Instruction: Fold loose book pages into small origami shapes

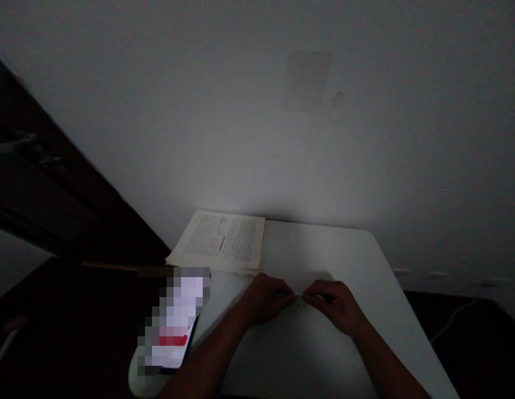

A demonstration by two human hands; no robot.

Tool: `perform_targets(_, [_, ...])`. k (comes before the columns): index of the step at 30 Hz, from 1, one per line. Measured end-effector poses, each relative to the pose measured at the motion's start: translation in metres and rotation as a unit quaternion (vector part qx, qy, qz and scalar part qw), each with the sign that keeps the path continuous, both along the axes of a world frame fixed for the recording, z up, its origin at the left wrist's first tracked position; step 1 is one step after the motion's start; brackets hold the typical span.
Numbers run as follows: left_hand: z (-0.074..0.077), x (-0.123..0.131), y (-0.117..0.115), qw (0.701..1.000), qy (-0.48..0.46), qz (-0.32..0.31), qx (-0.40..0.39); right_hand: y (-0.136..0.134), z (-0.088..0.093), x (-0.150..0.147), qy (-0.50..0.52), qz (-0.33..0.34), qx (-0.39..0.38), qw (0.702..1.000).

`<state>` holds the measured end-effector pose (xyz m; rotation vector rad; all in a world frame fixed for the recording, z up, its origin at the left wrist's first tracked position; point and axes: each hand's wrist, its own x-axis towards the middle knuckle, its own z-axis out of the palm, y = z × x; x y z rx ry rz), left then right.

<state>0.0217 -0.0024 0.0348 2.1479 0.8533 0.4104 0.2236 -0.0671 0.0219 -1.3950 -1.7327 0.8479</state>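
Sliver (pixel 299 294): pale, thin, only a short span showing between left hand (pixel 265 299) and right hand (pixel 338 302), over the middle of the white worktop (pixel 324 244); whether it touches down, I can't tell. Material unreadable on my feed, too dim.
Left grip: thumb and forefinger pinching one side of the sliver.
Right grip: same pinch, opposite side, fingertips near the left ones.
Progress: I'd call it mid-work. Sliver is held from both sides; I see nothing finished, can't judge what's left.
Specks (pixel 299 304): few dark dots just below the sliver, too small to identify.
Pages (pixel 224 241): printed, far-left corner.
Phone (pixel 178 327): screen lit, mostly pixelated, beside left forearm.
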Motion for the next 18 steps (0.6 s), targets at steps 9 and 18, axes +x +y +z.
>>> perform_targets(9, [-0.0040, -0.0031, 0.0039, 0.999, -0.020, 0.038, -0.029, 0.0002, -0.0038, 0.0028, 0.002, -0.031, -0.007, 0.999])
perform_targets(18, [-0.0006, -0.0029, 0.0049, 0.993, -0.047, 0.074, -0.080, -0.0007, -0.0065, 0.0050, 0.040, -0.095, -0.050, 0.993])
